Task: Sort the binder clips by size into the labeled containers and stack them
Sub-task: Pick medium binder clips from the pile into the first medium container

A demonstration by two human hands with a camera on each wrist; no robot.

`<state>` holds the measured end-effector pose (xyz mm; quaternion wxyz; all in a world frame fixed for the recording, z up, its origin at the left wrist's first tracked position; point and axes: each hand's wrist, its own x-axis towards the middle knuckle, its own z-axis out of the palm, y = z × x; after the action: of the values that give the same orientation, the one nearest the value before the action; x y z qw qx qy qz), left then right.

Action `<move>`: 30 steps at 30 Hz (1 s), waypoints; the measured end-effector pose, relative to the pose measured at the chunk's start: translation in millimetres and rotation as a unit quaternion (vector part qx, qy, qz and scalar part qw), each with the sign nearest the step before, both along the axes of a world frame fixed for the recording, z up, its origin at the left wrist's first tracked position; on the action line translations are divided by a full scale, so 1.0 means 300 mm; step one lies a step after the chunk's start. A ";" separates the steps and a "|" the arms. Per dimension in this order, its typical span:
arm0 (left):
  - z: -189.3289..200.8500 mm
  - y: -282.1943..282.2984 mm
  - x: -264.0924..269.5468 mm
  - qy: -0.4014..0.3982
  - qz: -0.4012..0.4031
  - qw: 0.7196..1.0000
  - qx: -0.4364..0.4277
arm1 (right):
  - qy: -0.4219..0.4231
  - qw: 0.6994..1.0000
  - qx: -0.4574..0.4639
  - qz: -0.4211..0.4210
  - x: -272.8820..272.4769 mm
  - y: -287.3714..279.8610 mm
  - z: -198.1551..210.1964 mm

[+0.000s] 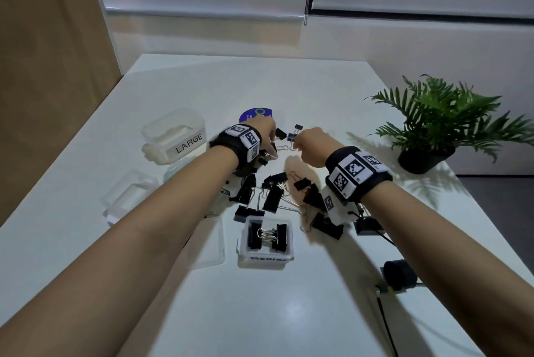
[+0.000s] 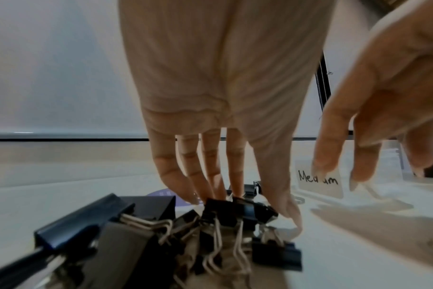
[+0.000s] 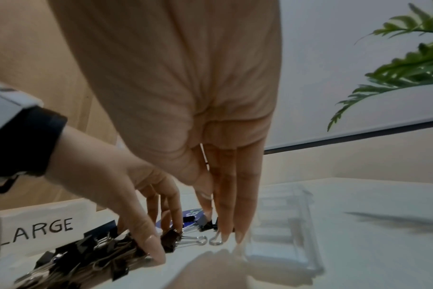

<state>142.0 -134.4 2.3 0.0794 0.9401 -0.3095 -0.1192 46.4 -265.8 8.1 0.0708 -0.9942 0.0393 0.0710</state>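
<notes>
Black binder clips of mixed sizes lie in a loose pile (image 1: 274, 194) mid-table. At the pile's far end my left hand (image 1: 268, 137) reaches down and pinches a small clip (image 3: 171, 239) between thumb and fingers; the same clip (image 2: 237, 210) shows in the left wrist view. Just right of it, my right hand (image 1: 303, 144) points straight fingers (image 3: 225, 230) at the table and touches a wire handle (image 3: 215, 240), holding nothing. The clear tub marked LARGE (image 1: 173, 137) stands at the left. A medium tub (image 1: 265, 254) near me holds two clips.
A clear tub (image 1: 127, 197) and a clear lid (image 1: 211, 244) lie at the left front. Another clear tray (image 3: 284, 224) with a "Medium" label (image 2: 319, 179) sits right of my hands. A potted plant (image 1: 433, 125) stands far right, and a purple disc (image 1: 254, 113) lies behind the hands.
</notes>
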 end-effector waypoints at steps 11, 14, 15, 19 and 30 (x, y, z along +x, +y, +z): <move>0.004 0.004 -0.027 0.030 0.018 0.999 -0.033 | 0.001 0.999 -0.003 -0.032 0.093 -0.003 0.019; 0.011 0.015 -0.041 0.024 0.008 0.998 -0.056 | 0.037 0.998 -0.038 -0.012 0.124 0.014 0.000; 0.014 0.020 -0.043 0.020 0.001 0.998 -0.060 | 0.051 0.997 -0.053 -0.010 0.133 0.018 -0.005; 0.017 0.042 -0.056 -0.009 -0.020 0.997 -0.069 | 0.061 0.994 -0.092 0.007 0.171 0.019 -0.010; 0.036 0.133 -0.119 -0.058 -0.009 0.990 -0.126 | 0.043 0.996 -0.078 -0.011 0.163 0.033 -0.020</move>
<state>106.3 -94.5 13.3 0.1775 0.9253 -0.3343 -0.0249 95.4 -256.0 2.3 -0.0082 -0.9923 0.0586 0.1092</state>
